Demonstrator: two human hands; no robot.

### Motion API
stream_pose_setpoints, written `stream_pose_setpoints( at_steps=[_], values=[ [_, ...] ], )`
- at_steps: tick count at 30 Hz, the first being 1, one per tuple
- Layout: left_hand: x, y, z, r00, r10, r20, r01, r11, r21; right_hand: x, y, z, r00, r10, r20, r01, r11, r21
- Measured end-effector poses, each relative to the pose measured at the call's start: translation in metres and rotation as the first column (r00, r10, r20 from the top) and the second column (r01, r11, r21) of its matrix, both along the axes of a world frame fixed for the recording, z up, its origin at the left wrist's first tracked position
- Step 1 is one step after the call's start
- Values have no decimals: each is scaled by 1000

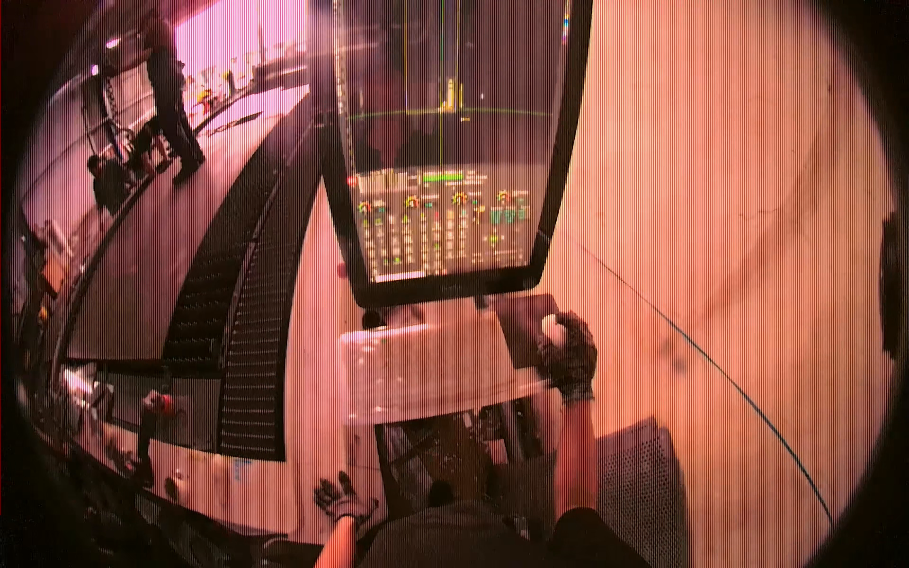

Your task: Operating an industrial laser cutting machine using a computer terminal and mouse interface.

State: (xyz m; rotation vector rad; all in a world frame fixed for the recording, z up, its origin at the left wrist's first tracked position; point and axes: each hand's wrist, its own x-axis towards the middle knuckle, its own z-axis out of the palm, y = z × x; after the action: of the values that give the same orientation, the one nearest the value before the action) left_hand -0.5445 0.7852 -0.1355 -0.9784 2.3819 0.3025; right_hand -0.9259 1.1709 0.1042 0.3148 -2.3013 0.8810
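My right hand (571, 355), in a dark glove, is closed around a small pale rounded thing, seemingly a computer mouse (554, 329), on a dark pad (519, 327). Left of it, a keyboard tray (426, 369) under what looks like a clear cover juts out below a tall screen (450, 218). The screen shows a dark drawing area with thin coloured lines above rows of small icons. Lower down, my left hand (347, 499) wears a grey and dark glove. Its fingers are spread, and it holds nothing beside the pale machine edge (317, 417).
A long machine bed (151, 275) with dark slatted strips (256, 360) runs along the left. One person (169, 95) stands at its far end, with another (109, 185) lower beside it. A cable (720, 369) crosses the floor at right, near a perforated panel (644, 492).
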Motion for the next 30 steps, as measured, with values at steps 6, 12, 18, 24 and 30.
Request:
stream_pose_setpoints(
  at_steps=[6, 12, 18, 24, 30],
  values=[
    [-7, 3, 22, 995, 15, 98, -20, 999, 49, 1, -3, 0, 994, -106, -32, 109, 990, 94],
    [-11, 3, 24, 994, 3, 110, -8, 999, 41, 1, -3, 4, 996, -95, 5, 94, 994, 52],
    [-6, 3, 26, 994, -13, 105, 8, 999, 45, -2, 2, -8, 995, -99, -5, 99, 994, 52],
    [1, 6, 13, 995, -14, 97, 15, 1000, -14, -14, 11, -18, 998, 62, -27, -61, 998, 14],
    [13, 9, -4, 994, 37, -100, -43, 997, -59, -13, 15, -12, 996, 91, 12, -91, 996, 24]
  ],
)
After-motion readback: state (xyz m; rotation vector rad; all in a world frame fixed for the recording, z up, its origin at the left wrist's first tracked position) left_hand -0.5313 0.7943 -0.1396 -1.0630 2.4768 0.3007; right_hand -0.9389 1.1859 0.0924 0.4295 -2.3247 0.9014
